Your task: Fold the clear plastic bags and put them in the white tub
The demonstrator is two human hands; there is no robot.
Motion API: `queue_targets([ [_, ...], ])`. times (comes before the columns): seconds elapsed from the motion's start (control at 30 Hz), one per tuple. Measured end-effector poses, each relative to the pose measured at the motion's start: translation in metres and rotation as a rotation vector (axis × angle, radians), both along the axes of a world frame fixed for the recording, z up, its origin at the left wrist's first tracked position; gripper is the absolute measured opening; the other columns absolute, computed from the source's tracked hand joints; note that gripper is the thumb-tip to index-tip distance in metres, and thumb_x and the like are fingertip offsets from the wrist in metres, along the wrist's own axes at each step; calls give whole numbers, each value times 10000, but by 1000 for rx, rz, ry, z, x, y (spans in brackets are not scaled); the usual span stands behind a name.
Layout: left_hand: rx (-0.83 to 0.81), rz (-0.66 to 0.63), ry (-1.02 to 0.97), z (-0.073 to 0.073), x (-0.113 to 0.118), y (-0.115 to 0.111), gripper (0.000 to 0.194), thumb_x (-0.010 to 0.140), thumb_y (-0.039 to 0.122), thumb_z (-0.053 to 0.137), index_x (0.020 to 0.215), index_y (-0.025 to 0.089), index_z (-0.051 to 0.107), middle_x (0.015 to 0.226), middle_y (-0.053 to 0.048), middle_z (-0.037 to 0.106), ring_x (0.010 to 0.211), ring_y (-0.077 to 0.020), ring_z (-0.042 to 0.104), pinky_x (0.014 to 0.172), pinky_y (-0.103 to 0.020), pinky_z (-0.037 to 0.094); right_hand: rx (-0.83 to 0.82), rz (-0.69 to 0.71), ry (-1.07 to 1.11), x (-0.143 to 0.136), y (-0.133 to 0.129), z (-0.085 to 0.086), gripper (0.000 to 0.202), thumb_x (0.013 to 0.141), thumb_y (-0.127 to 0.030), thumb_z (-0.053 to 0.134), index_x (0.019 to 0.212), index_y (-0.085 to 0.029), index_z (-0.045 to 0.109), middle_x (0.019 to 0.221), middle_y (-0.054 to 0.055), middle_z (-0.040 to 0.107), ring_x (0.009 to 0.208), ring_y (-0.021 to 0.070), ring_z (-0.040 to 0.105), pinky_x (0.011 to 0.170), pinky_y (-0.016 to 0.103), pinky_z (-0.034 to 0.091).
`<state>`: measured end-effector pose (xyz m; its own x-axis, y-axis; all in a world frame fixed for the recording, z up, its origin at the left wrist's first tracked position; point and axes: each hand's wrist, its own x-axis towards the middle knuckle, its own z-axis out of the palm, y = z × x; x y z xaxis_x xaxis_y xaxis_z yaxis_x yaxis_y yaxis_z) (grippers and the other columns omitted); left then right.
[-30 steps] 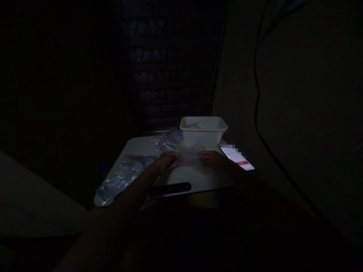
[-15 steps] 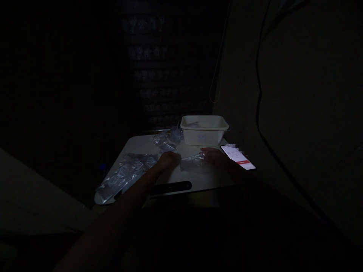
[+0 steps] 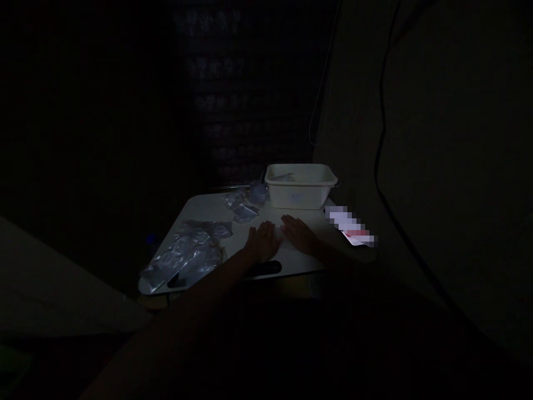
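My left hand [image 3: 263, 243] lies flat near the front middle of a small white table [image 3: 200, 206], its fingers stretched out. Close beside it, my right hand [image 3: 298, 233] is also flat with extended fingers, angled toward the left hand. A clear plastic bag [image 3: 283, 238] lies under and between the two hands, mostly covered by them. Neither hand is wrapped around it. To the left, a heap of crumpled clear plastic bags [image 3: 187, 250] spreads over the table. The room is dim, so fine details are hard to make out.
A white plastic tub [image 3: 300, 195] with something clear inside stands at the back right. Left of it sit a small translucent container [image 3: 259, 192] and more crumpled plastic [image 3: 245, 212]. A lit phone [image 3: 350, 226] lies at the right edge. A dark cable [image 3: 380, 144] hangs along the wall.
Both hands have let go of the bag's edges, which they held stretched between them. They now lie flat over it, closer together.
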<state>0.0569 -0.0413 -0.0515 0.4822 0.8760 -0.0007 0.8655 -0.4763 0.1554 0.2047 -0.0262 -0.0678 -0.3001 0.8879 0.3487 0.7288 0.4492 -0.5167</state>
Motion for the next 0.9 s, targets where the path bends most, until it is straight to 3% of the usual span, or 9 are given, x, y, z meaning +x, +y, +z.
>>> queue_targets([
  [0.13, -12, -36, 50, -2, -1, -5, 515, 812, 333, 176, 1243, 57, 238, 1316, -166, 189, 1217, -254, 106, 930, -493, 100, 65, 40, -220, -15, -10, -5, 448, 799, -351, 281, 1172, -126, 384, 1268, 136, 328, 1185, 232, 239, 960, 449, 108],
  [0.3, -23, -45, 93, -1, -2, -10, 515, 811, 305, 166, 1255, 48, 206, 1318, -169, 177, 1217, -256, 108, 920, -516, 95, 65, 50, -306, -17, -14, -13, 468, 799, -389, 270, 1165, -127, 397, 1257, 149, 343, 1177, 239, 252, 948, 465, 104],
  [0.67, -18, -34, 144, -3, 1, -7, 526, 809, 323, 165, 1255, 47, 204, 1321, -164, 168, 1216, -267, 105, 901, -558, 67, 71, 28, -213, -14, -20, -15, 442, 791, -384, 310, 1136, -133, 423, 1245, 163, 353, 1167, 273, 266, 943, 510, 27],
  [0.9, -12, -20, 263, 0, 4, -6, 581, 803, 410, 92, 1270, 71, 165, 1337, -128, 128, 1222, -249, 86, 909, -543, 114, 150, -98, -517, 0, -23, -14, 465, 824, -360, 196, 1162, -99, 380, 1252, 161, 344, 1161, 230, 289, 919, 529, 121],
])
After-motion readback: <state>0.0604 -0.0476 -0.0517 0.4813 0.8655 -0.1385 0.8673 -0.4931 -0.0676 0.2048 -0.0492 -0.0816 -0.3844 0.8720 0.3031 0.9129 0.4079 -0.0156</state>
